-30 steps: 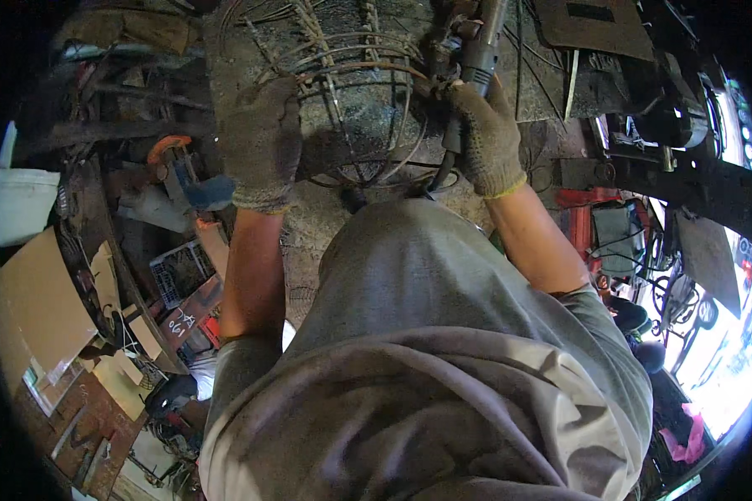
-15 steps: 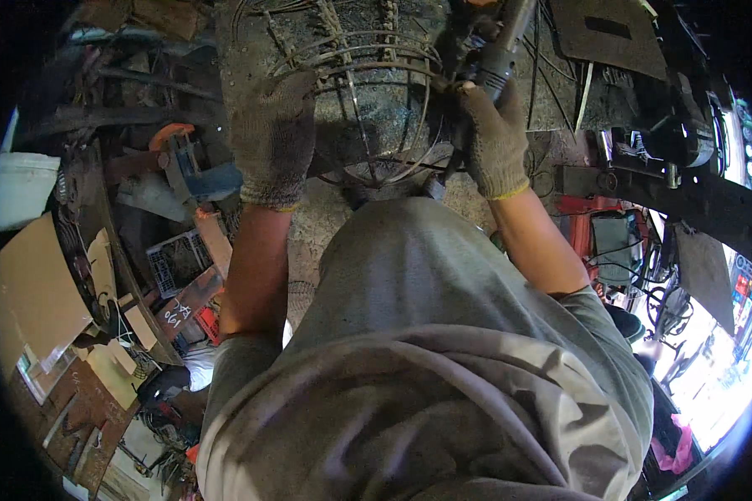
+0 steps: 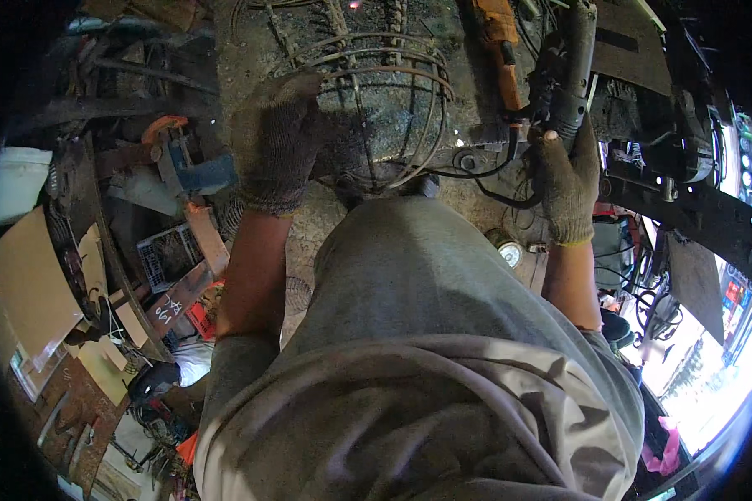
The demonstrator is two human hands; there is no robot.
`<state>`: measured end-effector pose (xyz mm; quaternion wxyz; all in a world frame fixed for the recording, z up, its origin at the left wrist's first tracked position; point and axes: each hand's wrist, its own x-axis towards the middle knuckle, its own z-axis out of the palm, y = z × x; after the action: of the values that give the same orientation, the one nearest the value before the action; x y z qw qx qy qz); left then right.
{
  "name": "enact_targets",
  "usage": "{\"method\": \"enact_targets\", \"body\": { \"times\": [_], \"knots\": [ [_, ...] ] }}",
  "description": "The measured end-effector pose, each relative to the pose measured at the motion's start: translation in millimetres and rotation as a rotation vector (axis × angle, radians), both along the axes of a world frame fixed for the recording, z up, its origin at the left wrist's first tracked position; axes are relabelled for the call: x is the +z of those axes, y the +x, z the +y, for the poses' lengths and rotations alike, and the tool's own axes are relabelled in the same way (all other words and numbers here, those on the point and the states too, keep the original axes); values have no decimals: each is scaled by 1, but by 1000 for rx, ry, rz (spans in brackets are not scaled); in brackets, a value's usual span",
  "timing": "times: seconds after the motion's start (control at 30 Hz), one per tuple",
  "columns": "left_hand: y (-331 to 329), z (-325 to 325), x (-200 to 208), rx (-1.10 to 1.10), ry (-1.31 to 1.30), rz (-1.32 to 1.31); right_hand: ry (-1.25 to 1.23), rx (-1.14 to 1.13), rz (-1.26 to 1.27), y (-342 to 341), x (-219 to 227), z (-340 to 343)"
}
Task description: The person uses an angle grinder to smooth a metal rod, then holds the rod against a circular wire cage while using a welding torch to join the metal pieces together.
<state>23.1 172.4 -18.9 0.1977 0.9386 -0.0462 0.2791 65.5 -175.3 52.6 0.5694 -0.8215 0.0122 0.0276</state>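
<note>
My left hand [image 3: 277, 142], in a knitted work glove, is closed at the left side of a round wire cage [image 3: 409, 73] of bent metal rods. The cage rests at the near edge of a dark, grimy worktable [image 3: 468, 92]. Well to the right of it, my gloved right hand [image 3: 566, 179] is wrapped around the lower end of a dark grey tube-shaped tool [image 3: 573, 92] with a ridged collar. The tool's exact kind is not clear. One fingertip shows through the right glove. An orange power tool [image 3: 500, 50] with a black cord lies between the cage and my right hand.
Twisted metal rods [image 3: 338, 25] lie behind the cage. Black cable [image 3: 485, 179] loops near the table's front edge. A round gauge-like object [image 3: 510, 250] sits below. To the left are a blue clamp-like part [image 3: 205, 174], a grey crate [image 3: 169, 257] and a white bucket [image 3: 18, 184].
My right hand has moved right, away from the cage, carrying the grey tool. The orange power tool and its cord have come into sight. My left hand stays at the cage.
</note>
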Motion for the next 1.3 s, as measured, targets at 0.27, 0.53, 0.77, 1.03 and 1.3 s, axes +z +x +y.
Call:
{"method": "enact_targets", "body": {
  "times": [0.27, 0.53, 0.77, 1.03, 1.3],
  "knots": [
    [-2, -6, -14, -31, -737, 131, 80, -37, 110, -6, -3, -4],
    [3, 2, 6, -68, -24, -24, -14, -28, 43, -4, -16, -16],
    [-6, 3, -11, 26, 83, 128, -50, -10, 134, -3, -6, -14],
    [1, 1, -8, 5, -4, 19, -38, 22, 94, -3, -6, -10],
    [3, 0, -12, 11, -129, 14, -56, 23, 92, -4, -10, -14]
  ]
}}
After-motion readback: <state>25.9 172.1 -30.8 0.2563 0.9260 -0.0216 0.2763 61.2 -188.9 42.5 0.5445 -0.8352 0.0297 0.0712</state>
